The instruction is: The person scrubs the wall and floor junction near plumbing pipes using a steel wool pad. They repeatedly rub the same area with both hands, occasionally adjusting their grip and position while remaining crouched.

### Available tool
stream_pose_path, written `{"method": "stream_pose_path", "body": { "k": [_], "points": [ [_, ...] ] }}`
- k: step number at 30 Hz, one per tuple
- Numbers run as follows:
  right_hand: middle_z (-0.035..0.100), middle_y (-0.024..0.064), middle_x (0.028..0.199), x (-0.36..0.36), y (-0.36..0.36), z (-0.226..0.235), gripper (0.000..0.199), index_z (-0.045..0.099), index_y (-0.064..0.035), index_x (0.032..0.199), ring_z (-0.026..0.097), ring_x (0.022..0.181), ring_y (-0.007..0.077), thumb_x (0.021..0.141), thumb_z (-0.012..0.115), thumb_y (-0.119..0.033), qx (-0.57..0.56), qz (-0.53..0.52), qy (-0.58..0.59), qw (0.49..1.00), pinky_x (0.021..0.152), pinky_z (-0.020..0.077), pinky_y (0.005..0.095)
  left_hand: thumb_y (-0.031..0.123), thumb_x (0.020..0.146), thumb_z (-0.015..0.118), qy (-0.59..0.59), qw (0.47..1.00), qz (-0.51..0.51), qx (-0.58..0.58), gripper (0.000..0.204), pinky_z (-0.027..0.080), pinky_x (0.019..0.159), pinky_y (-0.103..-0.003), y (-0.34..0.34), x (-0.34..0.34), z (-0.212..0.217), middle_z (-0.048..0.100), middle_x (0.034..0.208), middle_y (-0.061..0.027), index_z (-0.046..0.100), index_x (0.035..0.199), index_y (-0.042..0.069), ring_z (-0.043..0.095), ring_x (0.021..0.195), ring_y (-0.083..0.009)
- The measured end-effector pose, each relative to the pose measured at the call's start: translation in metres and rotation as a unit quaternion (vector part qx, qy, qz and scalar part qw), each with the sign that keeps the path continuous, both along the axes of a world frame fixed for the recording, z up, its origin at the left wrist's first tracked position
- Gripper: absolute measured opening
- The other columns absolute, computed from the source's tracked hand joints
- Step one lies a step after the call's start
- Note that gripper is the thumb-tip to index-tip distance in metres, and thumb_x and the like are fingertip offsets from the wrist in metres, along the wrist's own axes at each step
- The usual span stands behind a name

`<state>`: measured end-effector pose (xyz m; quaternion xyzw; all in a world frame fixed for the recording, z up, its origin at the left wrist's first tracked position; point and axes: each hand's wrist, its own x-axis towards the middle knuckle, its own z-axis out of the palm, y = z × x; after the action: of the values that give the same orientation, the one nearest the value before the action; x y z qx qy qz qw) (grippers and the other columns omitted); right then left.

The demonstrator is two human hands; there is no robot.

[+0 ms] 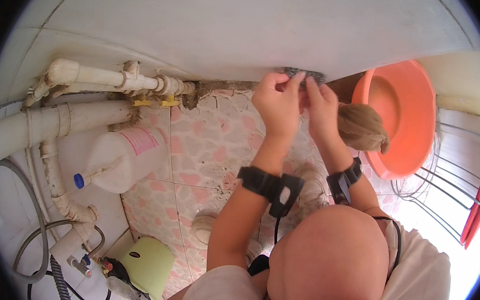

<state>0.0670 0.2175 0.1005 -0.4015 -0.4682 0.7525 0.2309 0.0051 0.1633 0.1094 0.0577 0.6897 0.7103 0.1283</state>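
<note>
A dark grey, speckled scouring pad [314, 75] is pinched at the foot of the white tiled wall [253, 25]. My left hand [278, 106] grips its left part, with the thumb and fingers closed together. Beside it, my right hand [322, 109] has its fingers closed on the pad's right part. The two hands nearly touch, and they hide much of the pad. Just right of my right hand, a brown cloth [362, 127] hangs by the rim of an orange basin [424, 107].
White pipes [96, 113] with yellow valve handles [169, 101] run along the left wall. Below them lies a white jug [133, 153] with a blue cap. A light green bin [150, 264] stands lower left, near grey hoses [62, 293]. A wire rack [451, 181] is at right.
</note>
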Motion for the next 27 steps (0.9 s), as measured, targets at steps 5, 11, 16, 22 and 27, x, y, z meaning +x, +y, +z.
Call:
{"method": "stream_pose_path", "body": {
  "k": [5,11,16,22,27],
  "points": [
    [0.061,0.008,0.062,0.002,0.005,0.0,0.029,0.059,0.001,0.079,0.049,0.045,0.011,0.097,0.053,-0.021,0.015,0.001,0.028,0.999,0.043,0.0377,0.023,0.005,0.075,0.077,-0.009,1.0,-0.014,0.019,0.023,0.043,0.047,-0.027,-0.001,-0.001,0.0,0.058,0.059,-0.0047,0.055,0.071,-0.002,0.053,0.051,-0.01],
    [0.061,0.0079,0.062,-0.002,0.003,0.006,0.029,0.061,0.0012,0.083,0.049,0.046,0.0101,0.097,0.052,-0.022,0.005,0.008,-0.008,1.0,0.043,0.0375,0.0226,0.004,0.074,0.077,0.006,0.999,-0.03,0.011,0.024,0.042,0.044,-0.026,-0.001,-0.006,0.009,0.057,0.058,-0.0063,0.054,0.07,-0.002,0.052,0.048,-0.0106],
    [0.061,0.0086,0.061,0.009,0.01,0.021,0.029,0.059,0.0012,0.081,0.048,0.045,0.01,0.097,0.053,-0.022,0.034,-0.002,0.034,0.999,0.043,0.0364,0.0219,0.004,0.076,0.077,0.012,0.998,-0.057,0.022,0.024,0.041,0.048,-0.022,0.002,0.001,0.023,0.058,0.062,-0.0021,0.054,0.071,-0.001,0.051,0.054,-0.0055],
    [0.061,0.0096,0.06,0.005,0.01,0.025,0.029,0.059,0.0007,0.077,0.049,0.043,0.0106,0.095,0.056,-0.021,0.035,0.0,-0.006,0.999,0.041,0.0364,0.022,0.003,0.076,0.077,-0.032,0.999,-0.02,0.039,0.023,0.042,0.049,-0.022,0.003,0.002,0.032,0.059,0.064,-0.0021,0.055,0.072,-0.001,0.052,0.055,-0.0058],
    [0.06,0.0101,0.057,0.005,0.01,0.029,0.031,0.059,0.0017,0.074,0.046,0.041,0.0099,0.094,0.058,-0.021,0.042,-0.025,0.051,0.997,0.038,0.0335,0.0211,0.003,0.078,0.075,-0.032,0.996,-0.057,0.058,0.021,0.044,0.05,-0.023,0.0,0.0,0.036,0.061,0.065,-0.0029,0.055,0.073,-0.001,0.06,0.058,-0.0088]
  ]
}}
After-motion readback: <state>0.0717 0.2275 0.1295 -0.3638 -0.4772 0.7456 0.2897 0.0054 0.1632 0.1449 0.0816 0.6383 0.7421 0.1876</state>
